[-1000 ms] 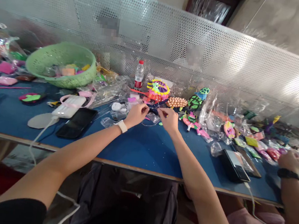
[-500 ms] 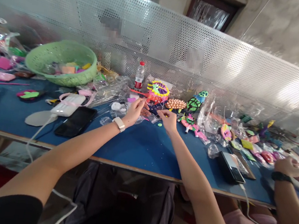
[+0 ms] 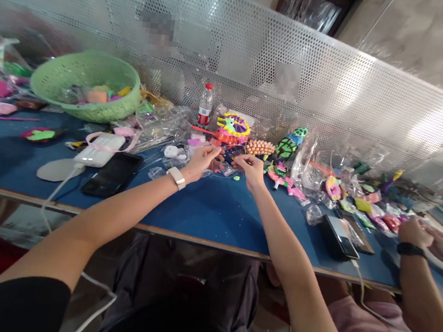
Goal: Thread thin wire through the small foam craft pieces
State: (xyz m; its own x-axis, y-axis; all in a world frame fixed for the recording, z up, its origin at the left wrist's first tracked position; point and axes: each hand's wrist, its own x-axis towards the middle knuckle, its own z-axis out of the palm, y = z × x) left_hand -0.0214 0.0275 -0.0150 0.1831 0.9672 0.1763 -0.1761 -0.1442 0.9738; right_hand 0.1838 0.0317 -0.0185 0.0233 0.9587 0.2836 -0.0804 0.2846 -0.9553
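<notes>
My left hand (image 3: 202,162) is pinched, with thumb and fingertips together above the table. Facing it, my right hand (image 3: 250,168) also pinches; whatever lies between either set of fingertips is too small to name. Just behind them sit a clay figure with a yellow-edged purple frill (image 3: 234,126) and a brown knobbly clay piece (image 3: 261,148). A dark blue item (image 3: 231,154) shows in the gap between my hands. On the tabletop by my right hand rests a small light-green bit (image 3: 236,178). A pink and green clay figure (image 3: 280,175) lies right of that hand.
A green basket (image 3: 91,112) with coloured pieces stands at left, near a white power bank (image 3: 100,151) and black phone (image 3: 112,174). Behind my hands is a red-capped bottle (image 3: 205,105). Another device (image 3: 339,238) and a co-worker's hands (image 3: 418,236) are at right.
My hands stay pinched close together, with only slight finger movement. The whole view has shifted a little.
</notes>
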